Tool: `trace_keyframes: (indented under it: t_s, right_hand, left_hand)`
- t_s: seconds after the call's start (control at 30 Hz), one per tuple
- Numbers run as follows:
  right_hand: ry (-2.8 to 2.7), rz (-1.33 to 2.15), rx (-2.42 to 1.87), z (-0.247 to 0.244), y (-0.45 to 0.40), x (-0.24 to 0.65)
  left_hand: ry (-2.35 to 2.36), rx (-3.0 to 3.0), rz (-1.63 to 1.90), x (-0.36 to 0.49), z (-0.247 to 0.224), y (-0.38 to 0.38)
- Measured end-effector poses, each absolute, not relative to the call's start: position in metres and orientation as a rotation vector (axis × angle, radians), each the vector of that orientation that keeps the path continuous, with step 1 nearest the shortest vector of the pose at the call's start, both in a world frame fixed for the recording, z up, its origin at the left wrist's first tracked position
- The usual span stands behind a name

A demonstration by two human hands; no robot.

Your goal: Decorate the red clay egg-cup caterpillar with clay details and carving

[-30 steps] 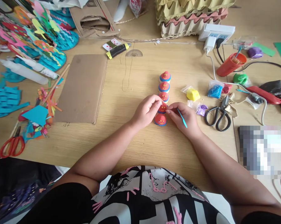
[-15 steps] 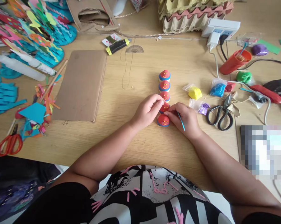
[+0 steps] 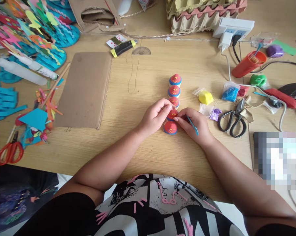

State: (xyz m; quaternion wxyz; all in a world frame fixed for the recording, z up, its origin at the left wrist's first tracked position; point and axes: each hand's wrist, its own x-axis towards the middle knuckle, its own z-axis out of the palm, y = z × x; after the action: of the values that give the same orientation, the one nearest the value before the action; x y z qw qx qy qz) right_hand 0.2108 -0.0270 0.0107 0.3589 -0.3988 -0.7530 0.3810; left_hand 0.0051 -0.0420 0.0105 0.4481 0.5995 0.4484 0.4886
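Left hand (image 3: 154, 116) pinched closed, right hand (image 3: 201, 127) gripping the tool (image 3: 193, 126), I may dent the figure (image 3: 171, 114) by pressing hard.

Matt clay figures (image 3: 170, 127); smooth plastic tool (image 3: 193, 126); wood-grain table (image 3: 143, 160); rough pulp trays (image 3: 199, 22).

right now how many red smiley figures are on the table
5, in one column. Going toward the person: the first figure, second figure, third figure partly covered by the left hand, fourth figure beside the right hand, and fifth figure nearest. None looks fully hidden.
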Motion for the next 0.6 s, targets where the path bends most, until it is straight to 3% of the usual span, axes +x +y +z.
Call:
trace_keyframes:
  t_s: [0.6]
  right_hand:
    - [-1.994, 0.933, -1.067, 0.0144, -0.0319, 0.21]
  left_hand:
    - [1.045, 1.522, 1.192, 0.0053, 0.0138, -0.0436]
